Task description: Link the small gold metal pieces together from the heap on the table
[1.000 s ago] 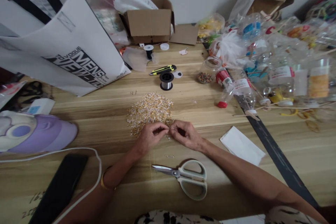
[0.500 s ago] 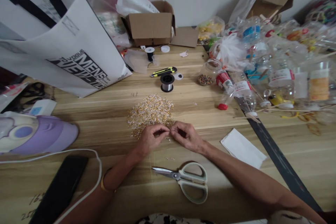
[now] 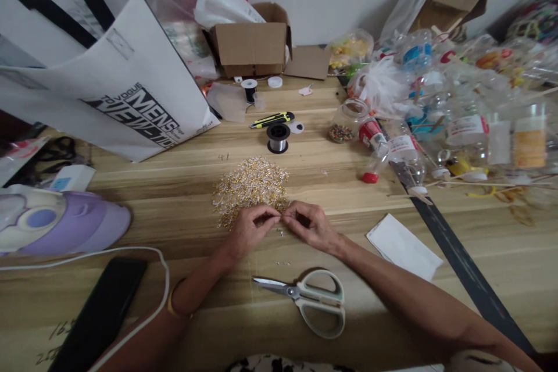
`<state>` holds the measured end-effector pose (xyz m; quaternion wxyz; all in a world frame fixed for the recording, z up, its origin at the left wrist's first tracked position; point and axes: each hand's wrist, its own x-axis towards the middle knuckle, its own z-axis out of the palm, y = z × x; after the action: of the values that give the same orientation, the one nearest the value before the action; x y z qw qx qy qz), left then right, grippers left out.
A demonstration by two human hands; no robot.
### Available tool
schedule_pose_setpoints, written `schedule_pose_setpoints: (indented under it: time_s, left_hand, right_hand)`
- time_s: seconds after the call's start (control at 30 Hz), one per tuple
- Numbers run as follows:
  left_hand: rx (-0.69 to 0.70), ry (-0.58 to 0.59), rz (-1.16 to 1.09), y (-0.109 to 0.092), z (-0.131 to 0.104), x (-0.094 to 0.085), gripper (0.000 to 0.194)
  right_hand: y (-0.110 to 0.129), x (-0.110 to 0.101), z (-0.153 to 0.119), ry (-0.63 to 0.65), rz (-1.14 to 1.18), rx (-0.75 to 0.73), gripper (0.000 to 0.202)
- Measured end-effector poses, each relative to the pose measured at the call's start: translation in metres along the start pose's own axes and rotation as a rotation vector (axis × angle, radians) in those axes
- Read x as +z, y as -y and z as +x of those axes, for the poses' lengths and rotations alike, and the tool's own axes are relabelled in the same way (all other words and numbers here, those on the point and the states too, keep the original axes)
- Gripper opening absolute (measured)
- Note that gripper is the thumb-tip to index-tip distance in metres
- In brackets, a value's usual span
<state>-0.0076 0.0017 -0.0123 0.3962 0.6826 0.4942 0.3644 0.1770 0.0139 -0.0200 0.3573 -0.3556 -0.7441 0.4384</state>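
Fingers (image 3: 271, 216) of my left hand (image 3: 250, 229) and right hand (image 3: 313, 226) are pinched together, tips almost meeting; whatever they grip is too small for me to make out. I judge this as close handling of one tiny piece, calling for a steady, fine pinch. The pile of small gold and pale pieces (image 3: 250, 183) lies on the counter (image 3: 349, 200) just beyond. Scissors (image 3: 320, 296) rest between my forearms, the wire spool (image 3: 278, 138) stands past the pile, and a white cable (image 3: 163, 267) by my left forearm could snag.
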Motion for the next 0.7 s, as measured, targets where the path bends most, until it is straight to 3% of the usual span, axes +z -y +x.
schedule_pose_setpoints:
  time_s: [0.7]
  left_hand:
    - [0.011,0.006,-0.011,0.0017,-0.0001,0.0006,0.007]
  right_hand:
    - [0.0018,-0.0016,-0.0002,0.073,-0.005,-0.025,0.012]
